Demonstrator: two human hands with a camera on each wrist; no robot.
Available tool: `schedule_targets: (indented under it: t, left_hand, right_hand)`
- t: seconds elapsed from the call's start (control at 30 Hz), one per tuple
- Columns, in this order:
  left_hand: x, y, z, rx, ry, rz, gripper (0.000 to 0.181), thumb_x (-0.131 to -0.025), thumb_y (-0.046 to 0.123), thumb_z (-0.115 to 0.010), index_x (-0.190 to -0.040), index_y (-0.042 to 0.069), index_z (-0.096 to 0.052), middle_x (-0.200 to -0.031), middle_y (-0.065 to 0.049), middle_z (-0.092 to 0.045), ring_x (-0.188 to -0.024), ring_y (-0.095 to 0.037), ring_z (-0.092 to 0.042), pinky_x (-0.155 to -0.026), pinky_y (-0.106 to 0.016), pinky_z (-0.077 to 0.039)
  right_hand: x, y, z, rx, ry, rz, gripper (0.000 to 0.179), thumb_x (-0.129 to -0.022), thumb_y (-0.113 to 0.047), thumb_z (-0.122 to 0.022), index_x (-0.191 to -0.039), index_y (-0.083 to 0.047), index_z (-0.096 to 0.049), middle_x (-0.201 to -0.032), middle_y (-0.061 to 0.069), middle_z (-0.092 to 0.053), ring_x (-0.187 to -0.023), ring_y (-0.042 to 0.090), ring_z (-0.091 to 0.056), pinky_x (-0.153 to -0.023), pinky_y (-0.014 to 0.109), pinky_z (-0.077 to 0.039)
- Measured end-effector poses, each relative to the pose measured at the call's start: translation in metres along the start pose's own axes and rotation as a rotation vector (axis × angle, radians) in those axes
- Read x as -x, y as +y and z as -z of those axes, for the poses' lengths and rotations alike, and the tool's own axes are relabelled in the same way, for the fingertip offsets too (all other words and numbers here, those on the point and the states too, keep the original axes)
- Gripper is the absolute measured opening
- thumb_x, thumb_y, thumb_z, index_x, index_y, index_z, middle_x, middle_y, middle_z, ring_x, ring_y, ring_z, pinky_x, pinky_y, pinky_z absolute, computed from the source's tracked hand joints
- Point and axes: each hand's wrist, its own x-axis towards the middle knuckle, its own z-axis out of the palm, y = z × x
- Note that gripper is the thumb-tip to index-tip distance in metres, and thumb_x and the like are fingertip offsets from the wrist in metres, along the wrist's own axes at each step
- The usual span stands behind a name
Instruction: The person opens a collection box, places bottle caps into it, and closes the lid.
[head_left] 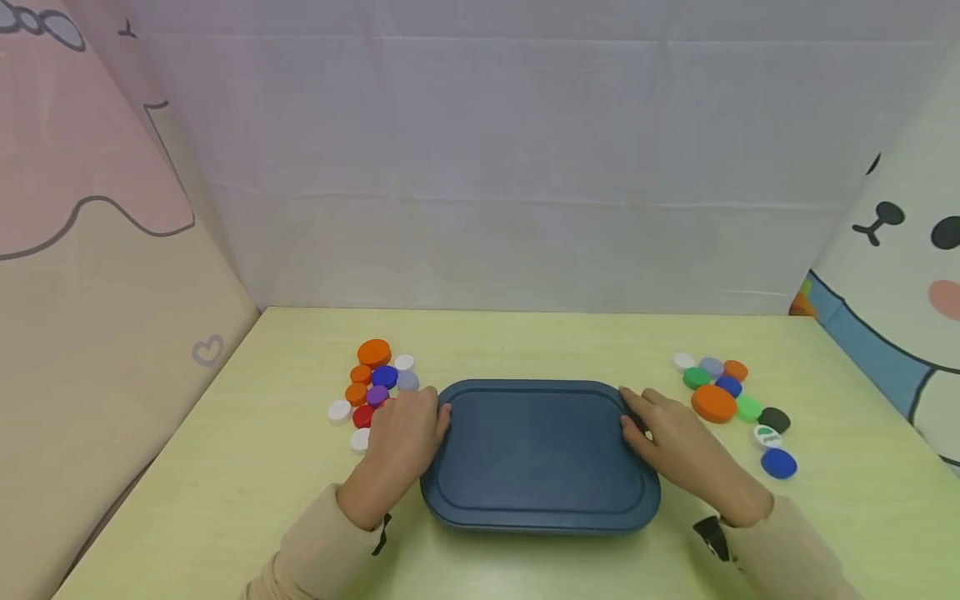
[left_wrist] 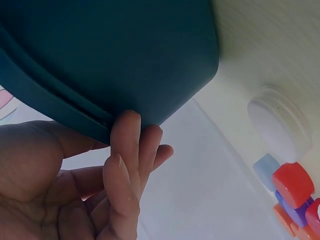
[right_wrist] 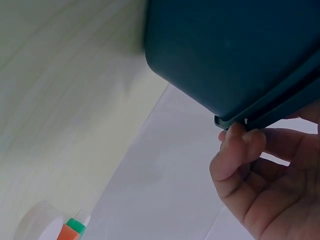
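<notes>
A dark blue, rounded rectangular plastic box stands on the table with its lid (head_left: 540,450) on top; the deep side wall (left_wrist: 150,60) shows in the left wrist view. My left hand (head_left: 405,437) grips the lid's left edge, with the thumb over the rim and fingertips against its underside. At the right edge, my right hand (head_left: 678,442) holds the rim between thumb and fingers. The right wrist view shows those fingers (right_wrist: 232,150) curled at a corner, just under the lid's lip. What the box contains is hidden.
Left of the box lies a group of coloured bottle caps (head_left: 377,396), some partly behind my left hand. Another group with an orange cap (head_left: 713,404) and a blue cap (head_left: 778,463) lies to the right. A pale cloth wall (head_left: 525,167) rises behind the table (head_left: 540,346).
</notes>
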Motion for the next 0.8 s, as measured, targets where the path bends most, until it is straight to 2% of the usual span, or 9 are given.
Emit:
schedule_targets:
  t: [0.2, 0.37, 0.6, 0.8]
  left_hand:
    - [0.0, 0.0, 0.008, 0.0, 0.019, -0.006, 0.026, -0.087, 0.026, -0.061, -0.076, 0.003, -0.058, -0.052, -0.005, -0.042, -0.044, -0.017, -0.041, -0.04, -0.02, -0.028]
    - [-0.002, 0.001, 0.016, 0.013, 0.061, -0.03, 0.028, -0.087, 0.025, -0.06, -0.071, 0.003, -0.055, -0.051, -0.004, -0.04, -0.043, -0.018, -0.04, -0.04, -0.021, -0.027]
    - [-0.009, 0.003, 0.028, 0.015, 0.111, -0.043, 0.03, -0.088, 0.026, -0.059, -0.069, 0.004, -0.052, -0.052, -0.005, -0.041, -0.043, -0.019, -0.04, -0.04, -0.023, -0.029]
    - [-0.018, 0.005, 0.036, 0.073, 0.169, -0.064, 0.027, -0.088, 0.026, -0.057, -0.073, 0.004, -0.054, -0.054, -0.006, -0.045, -0.042, -0.019, -0.042, -0.037, -0.023, -0.031]
  right_hand:
    - [-0.001, -0.004, 0.005, 0.004, 0.045, 0.003, 0.038, -0.085, -0.01, -0.057, -0.118, 0.008, -0.056, -0.07, 0.003, -0.049, -0.056, 0.006, -0.04, -0.048, 0.017, -0.032]
    - [-0.005, -0.004, 0.01, 0.002, 0.091, -0.007, 0.037, -0.085, -0.01, -0.056, -0.119, 0.006, -0.056, -0.067, 0.001, -0.046, -0.052, 0.006, -0.035, -0.045, 0.018, -0.03]
    - [-0.014, 0.0, 0.017, -0.057, 0.212, 0.002, 0.037, -0.084, -0.007, -0.056, -0.119, 0.006, -0.055, -0.067, 0.003, -0.044, -0.052, 0.006, -0.032, -0.045, 0.019, -0.029]
    - [-0.02, 0.004, 0.025, -0.093, 0.303, 0.022, 0.038, -0.083, -0.005, -0.058, -0.12, 0.006, -0.055, -0.066, 0.001, -0.044, -0.053, 0.004, -0.031, -0.046, 0.02, -0.028]
